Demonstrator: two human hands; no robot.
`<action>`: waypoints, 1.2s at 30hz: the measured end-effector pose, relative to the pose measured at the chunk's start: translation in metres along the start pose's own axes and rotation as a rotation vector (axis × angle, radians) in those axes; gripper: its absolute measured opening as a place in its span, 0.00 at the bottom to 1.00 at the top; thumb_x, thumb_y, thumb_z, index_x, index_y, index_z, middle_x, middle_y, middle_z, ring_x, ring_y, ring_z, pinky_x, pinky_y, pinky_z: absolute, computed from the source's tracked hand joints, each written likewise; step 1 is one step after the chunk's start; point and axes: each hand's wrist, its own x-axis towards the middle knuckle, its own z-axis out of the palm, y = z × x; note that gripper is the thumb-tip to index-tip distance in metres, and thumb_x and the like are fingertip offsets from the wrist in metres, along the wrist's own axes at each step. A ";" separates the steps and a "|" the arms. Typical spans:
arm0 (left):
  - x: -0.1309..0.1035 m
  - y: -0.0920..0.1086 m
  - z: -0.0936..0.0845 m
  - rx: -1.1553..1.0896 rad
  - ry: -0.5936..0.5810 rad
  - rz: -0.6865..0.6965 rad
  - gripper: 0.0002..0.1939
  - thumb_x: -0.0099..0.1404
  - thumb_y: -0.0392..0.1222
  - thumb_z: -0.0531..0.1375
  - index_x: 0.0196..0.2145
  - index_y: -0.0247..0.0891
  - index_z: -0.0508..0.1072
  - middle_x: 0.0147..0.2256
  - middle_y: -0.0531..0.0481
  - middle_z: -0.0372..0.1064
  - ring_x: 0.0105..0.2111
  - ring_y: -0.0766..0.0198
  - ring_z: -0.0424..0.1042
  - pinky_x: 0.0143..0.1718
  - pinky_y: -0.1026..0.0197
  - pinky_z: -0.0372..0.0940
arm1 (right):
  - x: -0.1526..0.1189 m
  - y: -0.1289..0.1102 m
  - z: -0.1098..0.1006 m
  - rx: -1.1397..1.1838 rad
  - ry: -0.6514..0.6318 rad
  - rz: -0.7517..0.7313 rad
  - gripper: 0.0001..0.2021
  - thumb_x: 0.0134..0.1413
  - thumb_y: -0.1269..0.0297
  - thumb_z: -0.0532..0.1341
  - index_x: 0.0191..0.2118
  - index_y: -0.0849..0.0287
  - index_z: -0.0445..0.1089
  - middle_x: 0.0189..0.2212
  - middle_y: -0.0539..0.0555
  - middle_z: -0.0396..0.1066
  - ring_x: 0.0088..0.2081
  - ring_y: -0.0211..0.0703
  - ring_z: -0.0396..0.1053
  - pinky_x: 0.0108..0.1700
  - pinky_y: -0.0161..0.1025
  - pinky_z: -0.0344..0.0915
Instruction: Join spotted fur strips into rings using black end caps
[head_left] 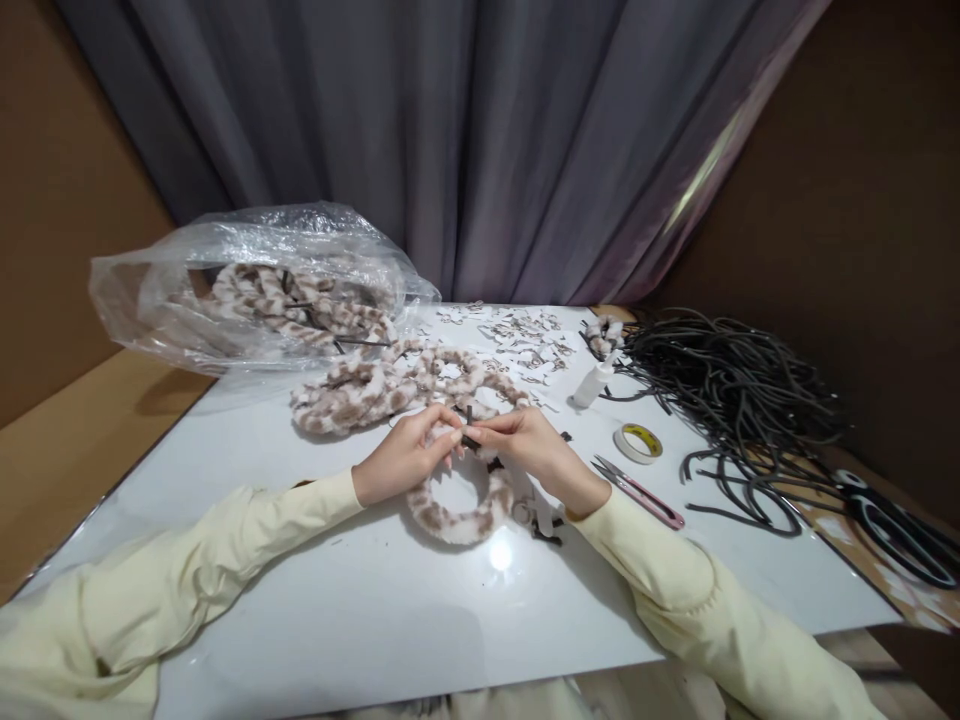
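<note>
A fluffy white and brown ring (459, 525) lies on the white table top in front of me. At its upper edge my left hand (415, 450) and my right hand (531, 450) meet, fingertips pinched on a short black strip (470, 441). Just beyond the hands are more fluffy rings (352, 395), in a pile and spread to the right. Small metal and paper bits (534, 515) lie right of the near ring, under my right wrist. Exactly how the strip joins the ring is hidden by the fingers.
Fluffy pieces fill a clear plastic bag (262, 290) at the back left. Small tags (529, 340) are scattered at the back. To the right are a white bottle (592, 383), a tape roll (638, 443), red-handled snips (640, 492), a heap of black cords (735, 385) and black-handled scissors (892, 525).
</note>
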 end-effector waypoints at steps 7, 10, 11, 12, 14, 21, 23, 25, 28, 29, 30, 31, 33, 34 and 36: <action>-0.003 0.000 -0.001 0.115 -0.009 0.105 0.10 0.65 0.46 0.51 0.37 0.37 0.65 0.29 0.51 0.70 0.27 0.65 0.70 0.23 0.68 0.59 | 0.004 0.001 -0.007 0.119 0.060 0.158 0.13 0.35 0.60 0.68 0.28 0.63 0.77 0.28 0.54 0.74 0.33 0.40 0.66 0.37 0.36 0.59; -0.003 -0.001 -0.002 0.151 -0.018 0.143 0.09 0.65 0.45 0.51 0.36 0.37 0.65 0.29 0.51 0.71 0.27 0.65 0.69 0.23 0.68 0.58 | 0.005 0.001 -0.007 0.138 0.057 0.156 0.11 0.34 0.62 0.68 0.27 0.63 0.73 0.23 0.50 0.70 0.30 0.37 0.64 0.34 0.35 0.56; -0.002 -0.001 -0.002 0.160 -0.021 0.144 0.09 0.65 0.45 0.51 0.37 0.37 0.65 0.28 0.51 0.71 0.27 0.66 0.69 0.23 0.68 0.58 | 0.005 0.001 -0.007 0.138 0.053 0.146 0.10 0.35 0.63 0.67 0.25 0.63 0.71 0.22 0.49 0.69 0.29 0.37 0.63 0.33 0.34 0.56; -0.002 -0.001 -0.002 0.166 -0.024 0.141 0.09 0.65 0.44 0.51 0.37 0.37 0.65 0.27 0.52 0.70 0.26 0.66 0.69 0.23 0.68 0.58 | 0.004 0.001 -0.007 0.133 0.049 0.136 0.09 0.36 0.63 0.67 0.25 0.63 0.70 0.21 0.48 0.68 0.28 0.36 0.63 0.33 0.34 0.55; -0.002 -0.001 -0.002 0.171 -0.034 0.134 0.09 0.65 0.44 0.50 0.37 0.37 0.65 0.27 0.52 0.70 0.25 0.66 0.68 0.22 0.68 0.58 | 0.004 0.001 -0.006 0.123 0.051 0.129 0.09 0.37 0.63 0.66 0.24 0.62 0.67 0.21 0.48 0.67 0.27 0.35 0.62 0.32 0.34 0.54; -0.004 0.001 0.000 0.227 -0.082 0.211 0.08 0.66 0.42 0.49 0.35 0.37 0.64 0.26 0.52 0.70 0.24 0.67 0.68 0.23 0.67 0.58 | 0.008 0.006 -0.008 0.175 -0.024 0.195 0.11 0.34 0.63 0.66 0.22 0.61 0.62 0.17 0.46 0.62 0.22 0.33 0.57 0.26 0.32 0.50; -0.006 0.000 0.000 0.268 -0.088 0.282 0.08 0.67 0.41 0.48 0.36 0.37 0.64 0.26 0.52 0.70 0.24 0.67 0.67 0.25 0.67 0.59 | 0.009 0.006 -0.010 0.179 -0.080 0.216 0.12 0.33 0.63 0.66 0.22 0.61 0.62 0.17 0.46 0.62 0.22 0.33 0.58 0.26 0.32 0.51; -0.007 -0.003 0.000 0.341 -0.110 0.411 0.08 0.67 0.39 0.47 0.38 0.36 0.63 0.29 0.49 0.70 0.28 0.65 0.68 0.29 0.66 0.61 | 0.009 0.005 -0.012 0.175 -0.147 0.239 0.13 0.31 0.63 0.67 0.23 0.61 0.63 0.18 0.45 0.63 0.22 0.33 0.58 0.25 0.32 0.51; -0.009 -0.004 0.000 0.565 -0.200 0.669 0.12 0.68 0.35 0.43 0.38 0.34 0.65 0.30 0.43 0.68 0.31 0.61 0.67 0.33 0.61 0.63 | 0.008 0.001 -0.015 0.156 -0.273 0.257 0.12 0.30 0.66 0.67 0.24 0.62 0.64 0.18 0.46 0.64 0.22 0.32 0.58 0.26 0.31 0.51; -0.009 -0.004 0.000 0.655 -0.240 0.755 0.14 0.68 0.35 0.41 0.37 0.34 0.66 0.30 0.42 0.68 0.31 0.60 0.67 0.33 0.60 0.63 | 0.007 0.000 -0.016 0.148 -0.319 0.263 0.11 0.30 0.68 0.67 0.23 0.63 0.65 0.19 0.46 0.64 0.22 0.32 0.58 0.26 0.31 0.52; -0.009 -0.003 0.001 0.739 -0.276 0.836 0.16 0.68 0.34 0.41 0.36 0.34 0.67 0.29 0.40 0.69 0.30 0.59 0.67 0.32 0.59 0.64 | 0.006 0.000 -0.016 0.140 -0.362 0.261 0.10 0.30 0.69 0.67 0.23 0.63 0.65 0.19 0.46 0.64 0.23 0.32 0.59 0.27 0.31 0.53; -0.009 -0.001 0.001 0.810 -0.306 0.908 0.17 0.67 0.34 0.40 0.36 0.33 0.68 0.29 0.39 0.69 0.29 0.58 0.67 0.32 0.58 0.64 | 0.005 -0.001 -0.017 0.130 -0.402 0.249 0.10 0.31 0.70 0.66 0.24 0.63 0.65 0.20 0.46 0.64 0.24 0.33 0.59 0.29 0.31 0.54; -0.008 0.002 0.000 0.911 -0.355 1.017 0.18 0.67 0.33 0.40 0.35 0.33 0.70 0.30 0.37 0.71 0.29 0.57 0.68 0.32 0.56 0.65 | 0.003 -0.002 -0.018 0.108 -0.455 0.197 0.10 0.33 0.71 0.65 0.27 0.63 0.66 0.23 0.46 0.65 0.27 0.33 0.60 0.31 0.32 0.56; -0.008 0.003 0.000 0.949 -0.378 1.051 0.18 0.67 0.33 0.41 0.35 0.34 0.70 0.31 0.37 0.71 0.30 0.57 0.69 0.32 0.56 0.66 | 0.002 -0.003 -0.018 0.087 -0.472 0.166 0.10 0.35 0.71 0.65 0.29 0.62 0.66 0.25 0.47 0.65 0.28 0.33 0.61 0.32 0.32 0.57; -0.007 0.004 -0.002 1.013 -0.417 1.118 0.18 0.67 0.34 0.42 0.35 0.35 0.71 0.31 0.37 0.72 0.30 0.57 0.70 0.31 0.56 0.67 | 0.000 -0.004 -0.019 0.011 -0.506 0.123 0.11 0.39 0.70 0.63 0.33 0.62 0.65 0.28 0.47 0.65 0.30 0.34 0.61 0.33 0.32 0.57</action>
